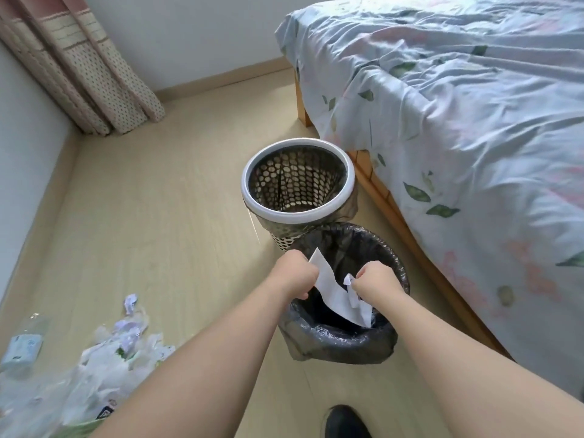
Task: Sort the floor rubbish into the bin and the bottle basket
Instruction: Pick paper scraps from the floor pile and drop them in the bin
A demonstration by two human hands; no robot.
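White paper (328, 287) hangs over the mouth of the black-lined bin (341, 339), apparently so it will fall inside once released. Left hand (295, 275) pinches its upper corner while right hand (377, 281) curls round a crumpled wad (353, 294). Farther off stands the perforated bottle basket (297, 210); more rubbish (104, 346) waits near left.

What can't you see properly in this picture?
- Bottom of the black-lined bin, head view: too dark, and the white paper covers part of it.
- Floor rubbish pile: blurred and cut off by the left and bottom edges.
- Fingertips of left hand and right hand: curled away, holding paper.
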